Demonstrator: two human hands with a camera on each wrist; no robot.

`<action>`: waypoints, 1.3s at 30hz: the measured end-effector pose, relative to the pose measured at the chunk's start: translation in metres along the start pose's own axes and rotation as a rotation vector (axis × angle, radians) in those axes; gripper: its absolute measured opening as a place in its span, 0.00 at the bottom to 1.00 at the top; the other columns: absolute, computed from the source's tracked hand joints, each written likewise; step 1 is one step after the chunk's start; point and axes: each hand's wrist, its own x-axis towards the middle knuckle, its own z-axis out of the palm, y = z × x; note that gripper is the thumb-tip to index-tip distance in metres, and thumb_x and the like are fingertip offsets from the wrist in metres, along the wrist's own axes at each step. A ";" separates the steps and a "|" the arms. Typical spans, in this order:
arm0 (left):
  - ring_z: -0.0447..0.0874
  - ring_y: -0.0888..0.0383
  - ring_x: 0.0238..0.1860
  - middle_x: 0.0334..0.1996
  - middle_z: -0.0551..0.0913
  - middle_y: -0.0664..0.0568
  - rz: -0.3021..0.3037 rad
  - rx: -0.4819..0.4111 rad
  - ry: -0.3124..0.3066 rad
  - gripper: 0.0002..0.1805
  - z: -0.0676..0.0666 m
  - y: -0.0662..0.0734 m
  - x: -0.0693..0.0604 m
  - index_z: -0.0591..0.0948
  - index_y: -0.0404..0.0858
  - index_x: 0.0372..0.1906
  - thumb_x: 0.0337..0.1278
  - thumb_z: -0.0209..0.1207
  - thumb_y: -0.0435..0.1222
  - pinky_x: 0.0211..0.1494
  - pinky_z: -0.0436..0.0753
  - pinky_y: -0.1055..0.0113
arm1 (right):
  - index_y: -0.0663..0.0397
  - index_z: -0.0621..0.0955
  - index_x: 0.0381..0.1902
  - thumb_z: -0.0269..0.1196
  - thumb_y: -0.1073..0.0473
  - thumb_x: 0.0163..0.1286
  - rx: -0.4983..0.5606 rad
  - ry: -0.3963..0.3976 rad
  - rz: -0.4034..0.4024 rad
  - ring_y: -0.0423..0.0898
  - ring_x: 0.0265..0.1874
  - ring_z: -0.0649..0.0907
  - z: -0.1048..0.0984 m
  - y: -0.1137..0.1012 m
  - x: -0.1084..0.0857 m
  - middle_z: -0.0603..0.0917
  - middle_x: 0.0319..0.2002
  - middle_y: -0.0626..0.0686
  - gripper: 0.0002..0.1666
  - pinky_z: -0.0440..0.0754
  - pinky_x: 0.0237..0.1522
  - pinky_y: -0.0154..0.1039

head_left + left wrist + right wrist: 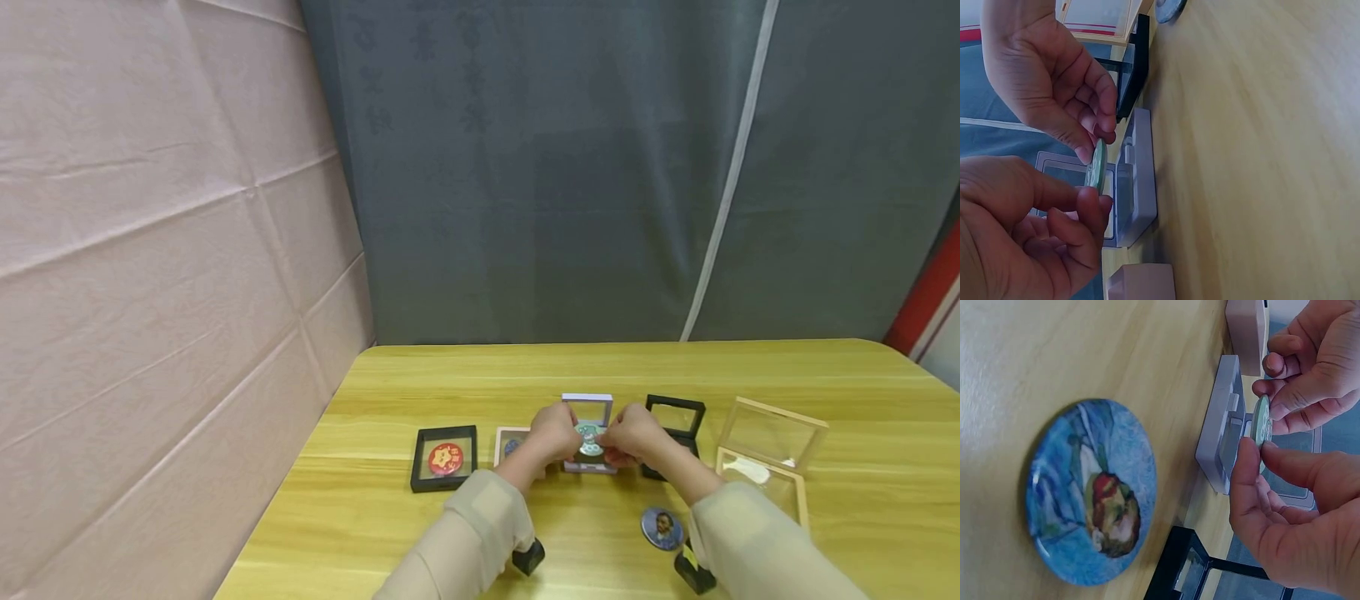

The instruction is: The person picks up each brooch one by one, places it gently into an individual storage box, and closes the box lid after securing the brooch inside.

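Note:
A round mint-green badge (589, 439) is held between both hands above an open pale lavender display frame (590, 468). My left hand (555, 433) pinches one edge of it between thumb and fingers. Opposite, my right hand (636, 433) pinches the other edge. In the left wrist view the badge (1097, 165) stands edge-on, with the frame (1141, 181) lying behind it and its lid raised. The right wrist view shows the badge (1261, 422) tilted, apart from the frame's base (1217, 425).
Left stands a black frame (422, 482) with a red star badge (446, 459), then a pale pink frame (498, 448) partly behind my left hand. On the right are an open black frame (699, 414) and an open wood-coloured frame (780, 410). A blue portrait badge (662, 528) lies nearer.

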 end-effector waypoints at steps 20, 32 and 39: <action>0.71 0.59 0.24 0.25 0.76 0.54 0.047 0.166 0.023 0.09 0.003 0.000 0.000 0.76 0.39 0.29 0.35 0.60 0.26 0.25 0.71 0.71 | 0.64 0.73 0.14 0.61 0.70 0.56 -0.062 0.026 -0.049 0.43 0.12 0.79 0.005 0.004 -0.002 0.78 0.12 0.55 0.13 0.79 0.20 0.38; 0.65 0.58 0.17 0.15 0.68 0.53 0.043 0.214 0.024 0.13 0.004 0.000 0.001 0.67 0.42 0.14 0.41 0.59 0.30 0.18 0.65 0.69 | 0.60 0.70 0.12 0.62 0.70 0.55 -0.055 0.035 -0.034 0.42 0.12 0.79 0.007 0.005 0.000 0.78 0.13 0.55 0.16 0.79 0.20 0.38; 0.64 0.58 0.16 0.15 0.68 0.53 0.026 0.219 0.011 0.14 0.004 0.000 0.001 0.66 0.42 0.14 0.43 0.59 0.31 0.18 0.65 0.69 | 0.60 0.70 0.12 0.62 0.70 0.55 -0.054 0.040 -0.030 0.42 0.11 0.78 0.007 0.004 0.000 0.77 0.13 0.54 0.16 0.79 0.19 0.37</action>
